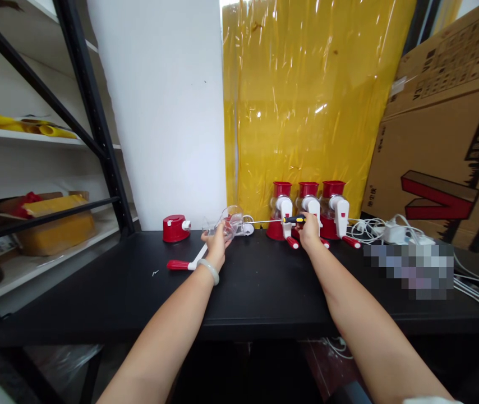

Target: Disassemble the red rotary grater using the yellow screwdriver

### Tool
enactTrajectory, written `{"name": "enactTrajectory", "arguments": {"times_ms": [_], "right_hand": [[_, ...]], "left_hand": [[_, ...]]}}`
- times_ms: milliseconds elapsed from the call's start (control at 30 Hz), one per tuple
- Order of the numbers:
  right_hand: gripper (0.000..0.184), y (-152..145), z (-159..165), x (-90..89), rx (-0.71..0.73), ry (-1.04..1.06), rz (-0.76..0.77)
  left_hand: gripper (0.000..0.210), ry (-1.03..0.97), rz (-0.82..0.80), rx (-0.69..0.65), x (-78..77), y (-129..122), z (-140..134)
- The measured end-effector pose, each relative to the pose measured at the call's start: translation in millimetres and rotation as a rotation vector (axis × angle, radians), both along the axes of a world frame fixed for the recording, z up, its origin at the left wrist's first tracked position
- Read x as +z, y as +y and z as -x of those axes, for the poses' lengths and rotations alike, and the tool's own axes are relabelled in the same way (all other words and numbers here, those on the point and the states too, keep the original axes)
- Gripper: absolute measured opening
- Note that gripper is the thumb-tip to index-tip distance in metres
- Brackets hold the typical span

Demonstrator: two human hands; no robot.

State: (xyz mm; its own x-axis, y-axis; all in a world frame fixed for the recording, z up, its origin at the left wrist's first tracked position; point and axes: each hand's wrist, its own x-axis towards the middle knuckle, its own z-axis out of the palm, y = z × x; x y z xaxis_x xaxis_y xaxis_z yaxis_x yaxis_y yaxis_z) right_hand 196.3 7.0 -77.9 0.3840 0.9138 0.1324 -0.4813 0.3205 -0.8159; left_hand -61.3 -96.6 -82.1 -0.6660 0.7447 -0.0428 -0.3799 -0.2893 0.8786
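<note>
My left hand [216,242] is wrapped round a clear plastic grater housing [233,220], held just above the table's back part. In my right hand [310,230] is a screwdriver [295,220] with a yellow and black handle. Its long shaft points left, level, toward the housing; whether the tip touches it I cannot tell. A white crank with a red handle [179,265] lies by my left wrist. Left of that hand stands a red grater base [175,229] with a white knob. A white round part [248,225] sits behind the housing.
Three red and white rotary graters [282,209] stand in a row at the back, behind my right hand. White cables and adapters [395,230] lie to the right, before a big cardboard box [445,134]. A tiny white scrap [155,273] lies on the black table [256,297]. Shelving [92,84] stands left.
</note>
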Motion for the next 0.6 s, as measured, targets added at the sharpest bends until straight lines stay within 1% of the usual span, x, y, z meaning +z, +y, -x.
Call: {"name": "enactTrajectory", "arguments": {"times_ms": [100, 267, 433, 600], "right_hand": [[0.010, -0.5, 0.4, 2.8, 0.053, 0.105, -0.002], [0.018, -1.5, 2.3, 3.6, 0.084, 0.125, -0.029], [0.013, -3.9, 5.9, 3.5, 0.130, 0.194, -0.052], [0.010, -2.1, 4.9, 0.1, 0.121, 0.170, -0.066]], "left_hand": [[0.077, 0.023, 0.006, 0.011, -0.4, 0.1, -0.1], [0.077, 0.028, 0.002, -0.005, -1.4, 1.7, 0.1], [0.076, 0.021, -0.005, -0.002, -1.0, 3.1, 1.0], [0.073, 0.010, -0.016, 0.008, -1.6, 4.0, 2.5]]}}
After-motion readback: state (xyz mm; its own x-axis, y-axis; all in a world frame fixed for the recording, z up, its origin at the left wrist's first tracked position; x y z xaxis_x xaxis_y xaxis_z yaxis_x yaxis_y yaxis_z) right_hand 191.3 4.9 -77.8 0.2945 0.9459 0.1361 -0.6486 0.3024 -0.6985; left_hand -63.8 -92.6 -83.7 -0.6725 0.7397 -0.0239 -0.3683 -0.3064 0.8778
